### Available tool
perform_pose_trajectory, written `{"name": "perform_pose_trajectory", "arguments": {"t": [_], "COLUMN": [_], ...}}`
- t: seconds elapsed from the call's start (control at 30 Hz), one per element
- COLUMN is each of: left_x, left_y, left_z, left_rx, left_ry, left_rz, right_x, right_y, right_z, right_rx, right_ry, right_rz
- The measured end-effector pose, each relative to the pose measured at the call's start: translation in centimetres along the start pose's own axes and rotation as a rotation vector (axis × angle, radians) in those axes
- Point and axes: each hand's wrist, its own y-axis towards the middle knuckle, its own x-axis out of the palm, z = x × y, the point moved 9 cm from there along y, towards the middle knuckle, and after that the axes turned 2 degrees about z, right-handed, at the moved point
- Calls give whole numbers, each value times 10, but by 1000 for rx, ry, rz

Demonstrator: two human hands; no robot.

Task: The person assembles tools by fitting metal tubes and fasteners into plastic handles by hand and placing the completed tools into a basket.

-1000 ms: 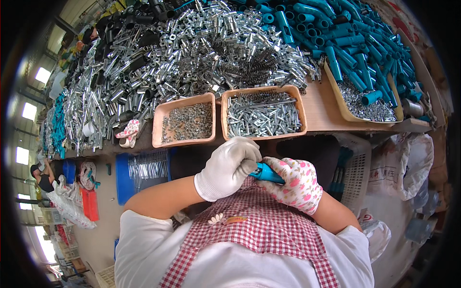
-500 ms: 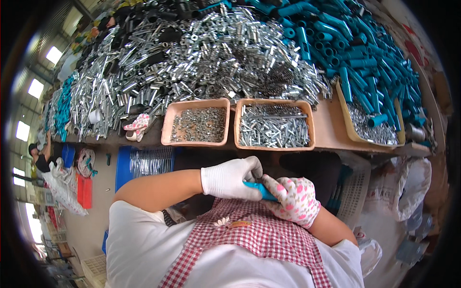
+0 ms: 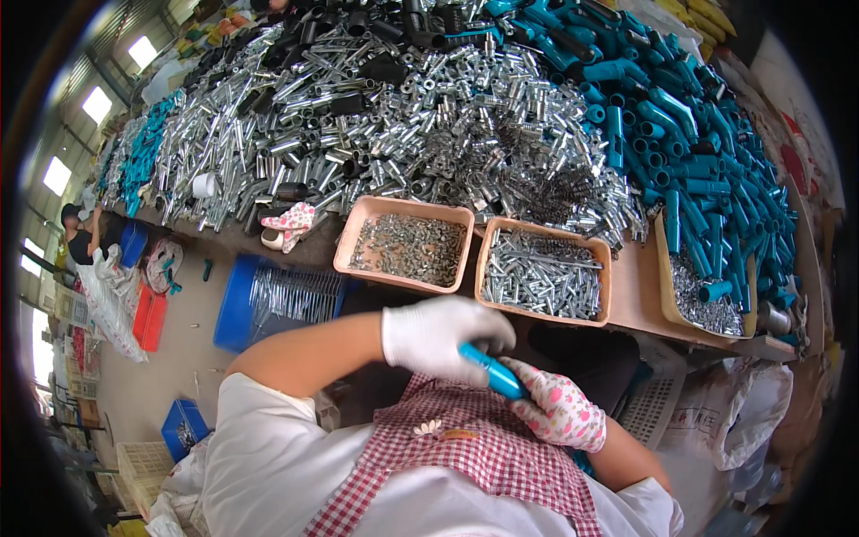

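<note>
A teal tube-shaped part (image 3: 494, 370) lies slantwise between my two hands, in front of the checked apron. Its upper left end goes under my left hand (image 3: 443, 338), in a white glove, whose curled fingers are closed about it and slightly blurred. My right hand (image 3: 559, 407), in a white glove with pink flowers, grips the lower right end. Just beyond my hands stand a tray of small metal pins (image 3: 542, 277) and a tray of small metal fittings (image 3: 407, 251). Whatever is inside the tube is hidden.
Heaped metal parts (image 3: 376, 125) cover the table, with teal tubes (image 3: 689, 152) piled at the right beside a yellowish tray (image 3: 669, 282). A flowered glove (image 3: 288, 224) lies near the table edge. Below are a blue bin of rods (image 3: 234, 309) and a red crate (image 3: 148, 318). Another person (image 3: 82, 237) is far left.
The view has shifted, so the trays sit lower and further right. The teal part shows more of its length between my hands, and my left fingers have moved over its upper end.
</note>
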Motion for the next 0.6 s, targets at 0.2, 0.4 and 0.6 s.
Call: {"name": "perform_pose_trajectory", "arguments": {"t": [0.2, 0.4, 0.6], "left_x": [-88, -75, -100], "left_y": [0, 4, -30], "left_z": [-105, -130, -120], "left_rx": [-453, -531, -444], "left_ry": [472, 558, 540], "left_rz": [291, 281, 461], "right_x": [-17, -19, -24], "right_y": [-2, 1, 5], "right_z": [6, -2, 5], "right_rx": [197, 187, 197], "right_ry": [256, 177, 129], "right_rz": [168, 162, 213]}}
